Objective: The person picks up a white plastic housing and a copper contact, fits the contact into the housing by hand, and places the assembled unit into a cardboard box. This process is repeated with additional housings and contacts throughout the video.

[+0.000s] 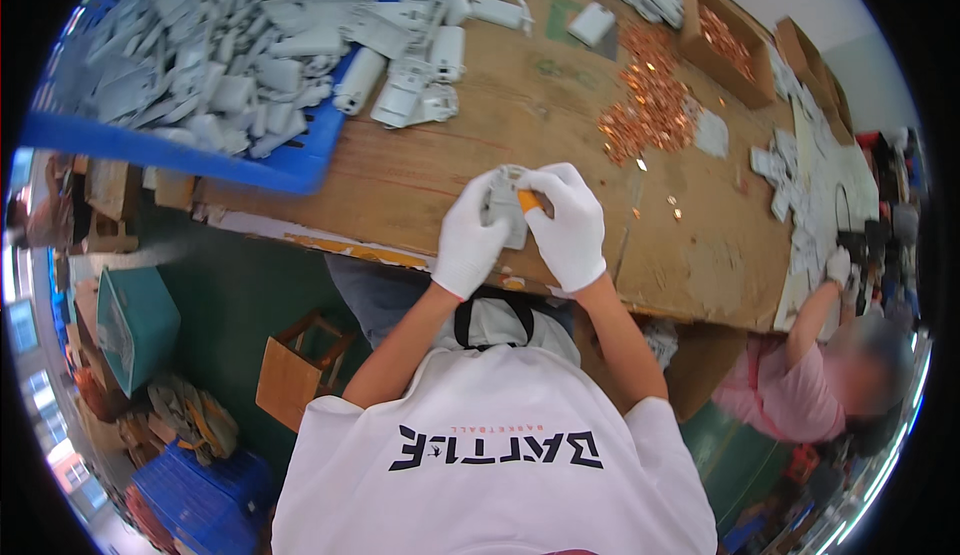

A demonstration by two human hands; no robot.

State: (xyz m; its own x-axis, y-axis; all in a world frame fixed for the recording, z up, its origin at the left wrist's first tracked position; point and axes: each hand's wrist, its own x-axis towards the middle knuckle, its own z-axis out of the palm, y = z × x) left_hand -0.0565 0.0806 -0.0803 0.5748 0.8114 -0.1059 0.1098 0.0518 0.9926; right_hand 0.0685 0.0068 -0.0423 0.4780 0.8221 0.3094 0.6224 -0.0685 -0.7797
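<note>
Near the front edge of the table, my left hand [472, 240] in a white glove grips a grey-white plastic housing [514, 225]. Its fingers wrap the left side of the part, and the thumb lies across it. My right hand [568, 225], also gloved in white, is closed in a pinch at the housing's upper right. Between its thumb and fingers shows a short orange piece [528, 199]; whether it is a tool's handle is hidden by the fingers.
A blue crate [270, 170] heaped with grey-white plastic parts [215, 50] stands at the left. Several housings [405, 85] lie beside it. Small copper-coloured pieces [650, 95] are piled at the right, near a cardboard box [728, 45]. A person in pink [790, 385] works at far right.
</note>
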